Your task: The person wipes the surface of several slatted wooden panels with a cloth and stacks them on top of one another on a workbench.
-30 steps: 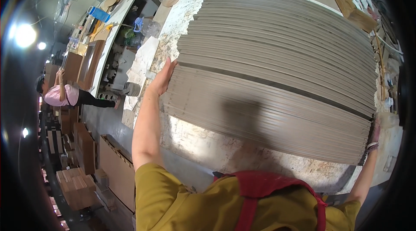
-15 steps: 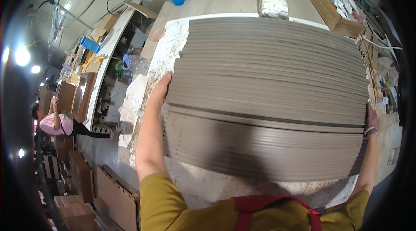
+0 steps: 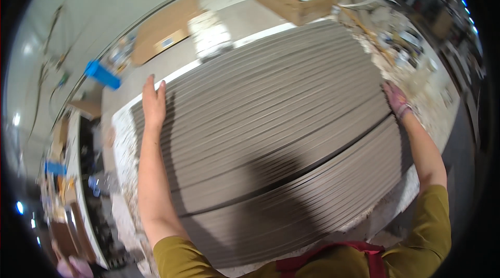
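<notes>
A large pack of thin grey-brown boards (image 3: 271, 116) lies before me, their long edges side by side, with a dark gap across the nearer part. My left hand (image 3: 154, 105) is bare and raised over the pack's far left part, thumb and fingers apart, nothing in it. My right hand (image 3: 397, 100) wears a pinkish patterned glove. It rests against the right ends of the boards with its fingers laid out along them; nothing shows in its grasp.
Beyond the pack stand a whitish block (image 3: 210, 35), a brown cardboard sheet (image 3: 161, 30), a blue cup (image 3: 102, 75) and a carton of white rags (image 3: 294, 7). Scraps and tools (image 3: 406, 43) litter the right side. A person in pink (image 3: 74, 267) shows at lower left.
The view has swung to the right, so the pack appears tilted. My left hand has left the pack's left end and come up over it. My right hand has slid farther along the right ends.
</notes>
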The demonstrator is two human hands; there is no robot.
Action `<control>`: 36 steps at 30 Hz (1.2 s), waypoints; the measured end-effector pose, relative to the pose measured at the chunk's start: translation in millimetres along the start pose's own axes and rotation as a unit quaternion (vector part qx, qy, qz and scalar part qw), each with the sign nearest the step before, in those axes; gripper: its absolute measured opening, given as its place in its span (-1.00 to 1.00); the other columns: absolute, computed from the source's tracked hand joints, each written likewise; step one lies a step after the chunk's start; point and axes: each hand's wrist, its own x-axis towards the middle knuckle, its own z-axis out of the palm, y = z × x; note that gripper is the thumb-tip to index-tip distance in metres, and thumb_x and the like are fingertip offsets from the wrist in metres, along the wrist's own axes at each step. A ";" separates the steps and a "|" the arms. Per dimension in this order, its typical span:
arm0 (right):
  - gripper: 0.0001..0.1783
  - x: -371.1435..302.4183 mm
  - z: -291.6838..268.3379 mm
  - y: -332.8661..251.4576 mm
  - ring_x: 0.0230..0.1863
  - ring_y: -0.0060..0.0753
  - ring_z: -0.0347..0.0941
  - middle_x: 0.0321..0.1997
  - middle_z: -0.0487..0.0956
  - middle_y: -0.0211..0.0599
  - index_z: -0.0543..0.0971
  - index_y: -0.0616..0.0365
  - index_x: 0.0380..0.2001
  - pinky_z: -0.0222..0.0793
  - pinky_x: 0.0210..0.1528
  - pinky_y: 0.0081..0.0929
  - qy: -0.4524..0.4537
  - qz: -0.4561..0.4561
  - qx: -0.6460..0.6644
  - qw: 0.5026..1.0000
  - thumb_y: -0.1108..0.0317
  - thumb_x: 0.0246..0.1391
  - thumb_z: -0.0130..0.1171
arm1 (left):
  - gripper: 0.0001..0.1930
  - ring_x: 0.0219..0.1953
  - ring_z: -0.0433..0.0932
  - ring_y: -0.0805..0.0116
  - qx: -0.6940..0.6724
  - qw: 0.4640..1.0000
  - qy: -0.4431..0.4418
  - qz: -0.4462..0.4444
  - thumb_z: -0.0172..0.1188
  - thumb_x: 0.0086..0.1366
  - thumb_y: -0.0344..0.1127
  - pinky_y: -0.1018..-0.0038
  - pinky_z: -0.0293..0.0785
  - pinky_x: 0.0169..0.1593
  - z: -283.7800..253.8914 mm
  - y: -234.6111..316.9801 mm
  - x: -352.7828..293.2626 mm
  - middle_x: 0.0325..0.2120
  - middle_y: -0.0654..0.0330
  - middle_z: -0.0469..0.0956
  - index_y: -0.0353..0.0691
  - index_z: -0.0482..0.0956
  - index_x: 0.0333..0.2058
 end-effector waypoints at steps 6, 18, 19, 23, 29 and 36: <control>-0.37 -5.4 -3.8 -30.4 0.08 0.05 0.42 0.04 0.52 0.01 0.45 0.07 0.06 0.28 0.13 -0.27 -0.006 0.031 0.035 0.999 -0.20 0.23 -0.20 | -0.49 0.10 0.36 -0.07 0.211 0.949 -0.169 -0.162 -0.07 0.36 0.03 0.10 0.21 0.16 90.9 -1.4 44.4 0.05 -0.04 0.43 -0.30 0.42 0.03; -0.31 -21.0 -9.2 -20.3 0.15 0.01 0.38 0.09 0.50 0.00 0.44 0.12 0.10 0.24 0.19 -0.31 0.046 0.043 0.098 0.993 -0.24 0.22 -0.21 | -0.51 -0.31 0.47 -0.14 0.119 0.968 -0.220 -0.011 0.00 0.34 0.04 0.14 0.36 -0.18 58.2 49.5 2.3 -0.42 -0.14 0.51 -0.37 0.43 -0.48; -0.32 -18.0 -6.1 -14.7 0.14 0.02 0.39 0.10 0.50 0.00 0.45 0.11 0.10 0.24 0.19 -0.31 0.041 0.032 0.079 0.996 -0.23 0.22 -0.19 | -0.54 -0.26 0.50 -0.11 0.122 0.958 -0.255 -0.036 0.00 0.34 0.03 0.19 0.39 -0.14 59.1 68.0 9.7 -0.35 -0.14 0.54 -0.35 0.50 -0.37; -0.34 -20.2 -31.2 -18.6 0.18 0.04 0.34 0.17 0.42 0.00 0.43 0.10 0.11 0.21 0.21 -0.29 0.012 -0.050 -0.188 0.981 -0.20 0.21 -0.14 | -0.52 -0.14 0.54 -0.03 -0.092 0.965 -0.245 0.004 -0.02 0.34 0.08 0.24 0.41 -0.05 94.3 120.7 22.0 -0.21 -0.13 0.57 -0.23 0.53 -0.08; -0.27 -17.4 -65.3 -19.3 0.27 0.03 0.25 0.25 0.35 -0.02 0.36 0.17 0.17 0.10 0.30 -0.32 0.000 -0.003 0.079 0.997 -0.23 0.20 -0.14 | -0.45 -0.30 0.53 -0.19 0.062 0.981 -0.184 0.014 -0.01 0.30 0.14 0.09 0.40 -0.17 121.2 131.3 6.1 -0.45 -0.19 0.55 -0.37 0.50 -0.43; -0.19 80.8 12.9 -30.3 0.27 -0.02 0.27 0.21 0.38 0.10 0.38 0.29 0.15 0.14 0.27 -0.32 0.033 0.061 0.273 0.960 -0.26 0.17 -0.16 | -0.44 -0.38 0.49 -0.13 0.061 0.978 -0.196 0.029 -0.02 0.31 0.13 0.09 0.36 -0.21 119.1 134.7 -1.8 -0.52 -0.18 0.51 -0.37 0.47 -0.48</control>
